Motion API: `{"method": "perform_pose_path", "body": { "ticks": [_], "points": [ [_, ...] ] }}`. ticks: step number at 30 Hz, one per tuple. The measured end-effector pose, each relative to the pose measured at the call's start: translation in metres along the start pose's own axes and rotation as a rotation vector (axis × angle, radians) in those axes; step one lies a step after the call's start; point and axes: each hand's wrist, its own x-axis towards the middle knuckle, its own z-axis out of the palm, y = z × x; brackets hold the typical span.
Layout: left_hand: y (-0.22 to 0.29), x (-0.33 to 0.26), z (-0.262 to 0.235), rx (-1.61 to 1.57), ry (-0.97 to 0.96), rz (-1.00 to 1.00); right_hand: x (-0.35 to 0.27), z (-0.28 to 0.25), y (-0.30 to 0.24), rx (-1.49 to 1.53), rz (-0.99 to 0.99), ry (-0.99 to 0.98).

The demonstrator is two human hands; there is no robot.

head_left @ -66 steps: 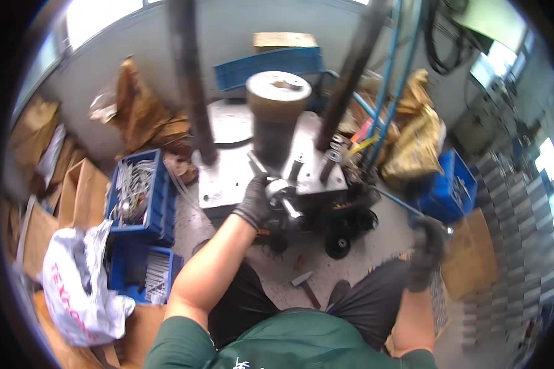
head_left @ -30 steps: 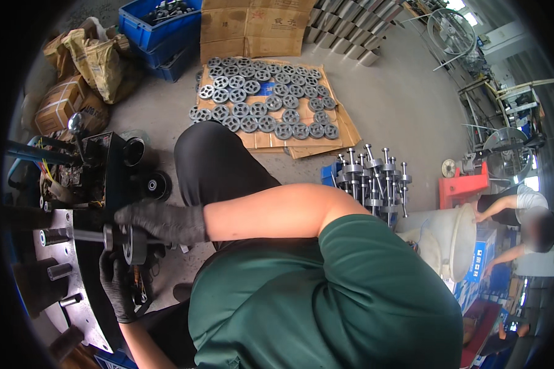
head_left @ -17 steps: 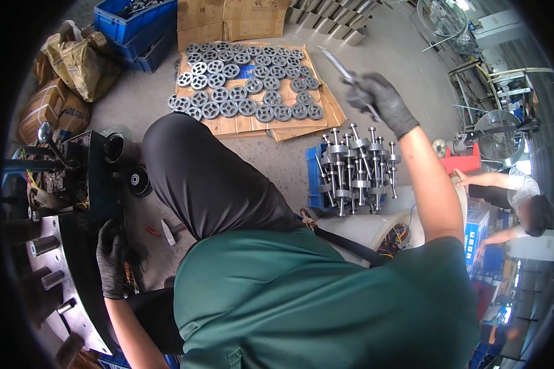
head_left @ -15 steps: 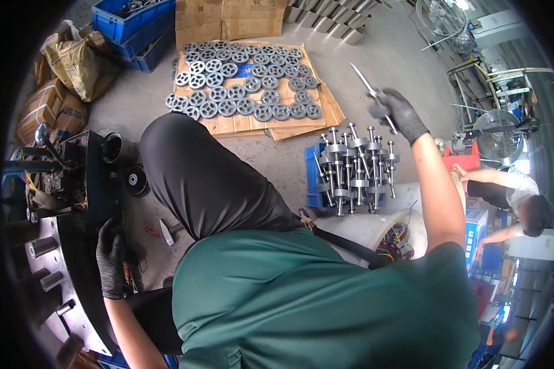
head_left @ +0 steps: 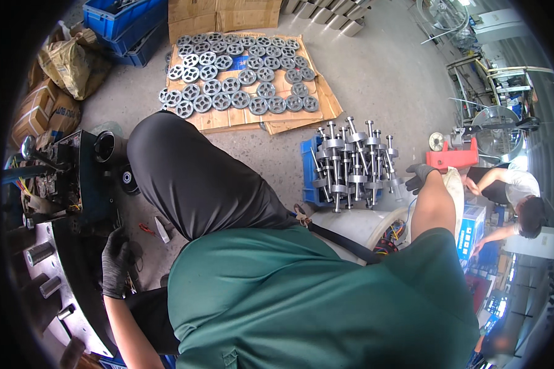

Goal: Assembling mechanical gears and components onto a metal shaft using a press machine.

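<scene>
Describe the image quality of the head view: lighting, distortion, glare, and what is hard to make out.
Head view: even daylight with soft shadows on the concrete floor; strong fisheye bending and a black rim at the edges; bright washed-out glare near the fan at upper right; the gear wheels and shaft parts are sharp; the gloved right hand is partly hidden by the forearm; the left hand sits in shade.

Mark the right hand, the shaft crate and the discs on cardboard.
right hand [head_left: 420, 177], head view, back of the glove.
shaft crate [head_left: 308, 178], head view, blue left wall.
discs [head_left: 247, 77], head view, a middle disc.
</scene>
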Motion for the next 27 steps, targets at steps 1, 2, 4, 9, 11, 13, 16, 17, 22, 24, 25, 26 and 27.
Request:
{"method": "perform_pose_path", "body": {
  "ticks": [1, 2, 4, 9, 11, 13, 16, 17, 22, 24, 25, 26, 27],
  "points": [
    [0.0, 0.0, 0.0, -0.001, 0.0, 0.0, -0.009, 0.001, -0.001, -0.007, -0.033, -0.027],
    [0.001, 0.0, 0.0, 0.059, 0.0, 0.022, -0.013, 0.001, -0.002, -0.014, -0.066, -0.053],
    [0.004, 0.002, 0.001, 0.116, -0.004, 0.043, -0.007, 0.0, -0.002, 0.013, -0.103, -0.042],
    [0.027, -0.016, -0.002, 0.129, 0.049, 0.026, -0.003, 0.018, -0.036, -0.035, -0.188, 0.007],
    [0.025, -0.015, -0.005, 0.115, 0.066, 0.046, 0.017, 0.024, -0.056, -0.209, -0.253, 0.131],
    [0.017, -0.007, -0.008, 0.07, 0.063, 0.094, 0.034, 0.018, -0.088, -0.329, -0.331, 0.14],
    [0.022, -0.005, -0.009, 0.03, 0.095, 0.145, 0.03, 0.035, -0.159, -0.447, -0.602, 0.306],
    [0.032, -0.022, -0.011, 0.066, 0.19, 0.164, 0.003, 0.063, -0.195, -0.439, -0.749, 0.313],
    [0.064, -0.079, -0.036, 0.037, 0.578, 0.424, -0.146, 0.177, -0.337, -0.409, -1.481, 0.19],
    [0.059, -0.129, -0.051, -0.019, 0.792, 0.496, -0.254, 0.244, -0.366, -0.48, -1.682, 0.124],
    [0.048, -0.152, -0.057, -0.048, 0.902, 0.53, -0.301, 0.272, -0.374, -0.514, -1.728, 0.071],
    [0.038, -0.178, -0.058, -0.085, 1.011, 0.538, -0.355, 0.302, -0.373, -0.59, -1.807, 0.025],
    [0.029, -0.204, -0.057, -0.118, 1.112, 0.548, -0.395, 0.331, -0.372, -0.664, -1.876, -0.018]
  ]
}}
